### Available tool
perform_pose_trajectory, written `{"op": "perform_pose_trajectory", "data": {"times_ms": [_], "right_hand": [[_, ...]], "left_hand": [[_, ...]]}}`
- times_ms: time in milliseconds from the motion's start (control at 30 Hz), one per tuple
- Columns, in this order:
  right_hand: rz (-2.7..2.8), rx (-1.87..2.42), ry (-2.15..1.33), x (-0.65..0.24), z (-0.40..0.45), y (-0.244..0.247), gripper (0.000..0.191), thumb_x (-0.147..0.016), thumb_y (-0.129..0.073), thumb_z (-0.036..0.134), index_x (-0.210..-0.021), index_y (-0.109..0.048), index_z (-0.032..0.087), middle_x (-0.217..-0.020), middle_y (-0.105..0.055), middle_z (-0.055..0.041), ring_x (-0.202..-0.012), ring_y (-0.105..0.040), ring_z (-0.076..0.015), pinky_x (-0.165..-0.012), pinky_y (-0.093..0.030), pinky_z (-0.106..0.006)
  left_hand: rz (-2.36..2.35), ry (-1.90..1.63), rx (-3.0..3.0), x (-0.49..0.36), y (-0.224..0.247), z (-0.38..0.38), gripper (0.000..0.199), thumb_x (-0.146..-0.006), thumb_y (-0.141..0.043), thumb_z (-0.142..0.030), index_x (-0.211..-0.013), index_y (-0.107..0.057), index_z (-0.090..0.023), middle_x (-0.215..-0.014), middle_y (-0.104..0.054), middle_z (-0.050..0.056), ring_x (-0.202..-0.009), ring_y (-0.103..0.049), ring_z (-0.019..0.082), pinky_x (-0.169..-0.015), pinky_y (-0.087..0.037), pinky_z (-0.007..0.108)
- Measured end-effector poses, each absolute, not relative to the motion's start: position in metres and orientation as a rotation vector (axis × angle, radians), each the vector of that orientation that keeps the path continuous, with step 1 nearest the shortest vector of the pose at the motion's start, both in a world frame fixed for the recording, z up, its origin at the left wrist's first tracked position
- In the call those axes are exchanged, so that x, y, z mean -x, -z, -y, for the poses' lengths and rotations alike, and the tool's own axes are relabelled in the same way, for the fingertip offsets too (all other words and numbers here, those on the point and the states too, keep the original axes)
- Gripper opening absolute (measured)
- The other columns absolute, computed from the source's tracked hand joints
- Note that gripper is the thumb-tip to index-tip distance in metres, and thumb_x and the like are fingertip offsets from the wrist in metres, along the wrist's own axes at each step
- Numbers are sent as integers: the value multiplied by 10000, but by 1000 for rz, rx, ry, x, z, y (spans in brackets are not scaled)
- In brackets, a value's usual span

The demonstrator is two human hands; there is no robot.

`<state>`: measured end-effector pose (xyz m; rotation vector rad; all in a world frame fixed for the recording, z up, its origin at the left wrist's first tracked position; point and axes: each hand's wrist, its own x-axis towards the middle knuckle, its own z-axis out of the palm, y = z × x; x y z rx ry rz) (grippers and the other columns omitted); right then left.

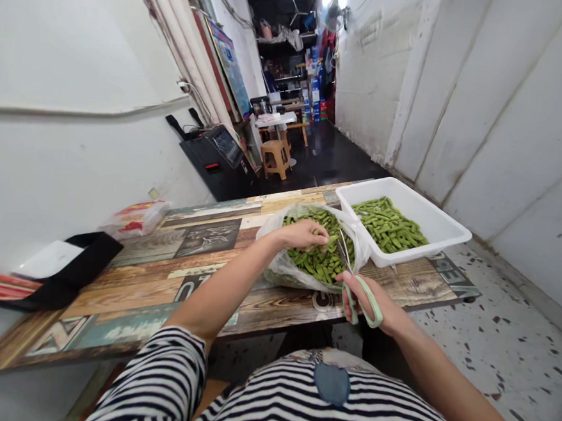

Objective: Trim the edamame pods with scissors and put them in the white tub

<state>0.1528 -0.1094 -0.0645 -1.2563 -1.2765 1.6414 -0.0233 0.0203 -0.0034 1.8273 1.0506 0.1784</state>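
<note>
My left hand (307, 234) is over a clear plastic bag (277, 269) full of green edamame pods (323, 265). Its thumb and fingers pinch a single edamame pod (331, 241). In my right hand (366, 300) is a pair of scissors (372, 303) with pale green handles, my fingers through the loops. The scissors' blades are parted and point up toward the pod in my left hand. Beside the bag on the right stands a white plastic tub (435, 211), partly filled with more edamame pods (390, 224).
Both containers stand on a patterned wooden table (221, 245). At its left end lie a red and clear plastic packet (138, 218) and a black holder with a white box (51, 258). A black screen device (222, 152) stands past the table. Farther back is a stool (275, 157).
</note>
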Motion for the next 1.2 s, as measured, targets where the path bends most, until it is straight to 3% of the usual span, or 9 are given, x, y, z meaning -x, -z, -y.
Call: {"op": "perform_pose_trajectory", "data": {"times_ms": [100, 300, 500, 600, 733, 1100, 1200], "right_hand": [[1282, 1305, -1600, -153, 107, 67, 458, -774, -467, 641, -676, -469, 193, -474, -489, 47, -357, -482, -103, -371, -384, -227], [1270, 1463, -1533, -154, 102, 70, 428, -732, -556, 611, -677, -481, 193, -405, -429, 76, -275, -402, -82, -274, -334, -204], [1133, 1217, -1748, -151, 107, 69, 478, -777, -472, 643, -892, -522, 183, -506, -508, 53, -357, -500, -108, -352, -411, -226], [1113, 1122, -1831, -151, 108, 72, 510, -801, -433, 647, -943, -517, 164, -543, -535, 36, -395, -535, -119, -390, -432, -235], [1094, 1146, -1807, -149, 109, 71, 515, -791, -456, 645, -964, -515, 164, -536, -526, 46, -381, -517, -112, -386, -437, -233], [993, 1238, -1805, -146, 111, 67, 485, -765, -502, 638, -855, -543, 163, -427, -431, 72, -289, -390, -79, -284, -382, -212], [975, 1203, -1868, -150, 115, 70, 471, -777, -501, 621, -905, -539, 169, -473, -463, 62, -329, -432, -87, -325, -416, -223]], "left_hand": [[-962, -134, -1768, 24, 0, -14, 267, -725, -621, -380, -731, -642, -113, -682, -624, 27, -394, -341, 34, -393, -216, 208], [-976, -161, -1574, 25, 8, -16, 278, -671, -691, -382, -700, -606, -118, -486, -490, -37, -364, -323, 26, -385, -163, 192], [-905, -378, -1257, 23, 24, -14, 188, -674, -683, -233, -698, -547, -106, -651, -618, 37, -357, -330, -6, -362, -117, 165], [-860, -500, -1215, 20, 29, -10, 164, -687, -669, -195, -728, -547, -94, -722, -642, 65, -375, -356, -9, -356, -127, 153], [-888, -557, -1286, 15, 31, -3, 175, -695, -676, -200, -742, -550, -87, -654, -612, 33, -385, -381, 3, -353, -169, 147], [-999, -697, -1303, -7, 8, -11, 105, -752, -590, -81, -675, -519, -94, -592, -560, 26, -403, -369, 9, -379, -174, 151], [-985, -836, -1309, -43, -11, -40, 99, -781, -582, -127, -703, -523, -108, -642, -555, 18, -465, -408, 14, -442, -274, 138]]}}
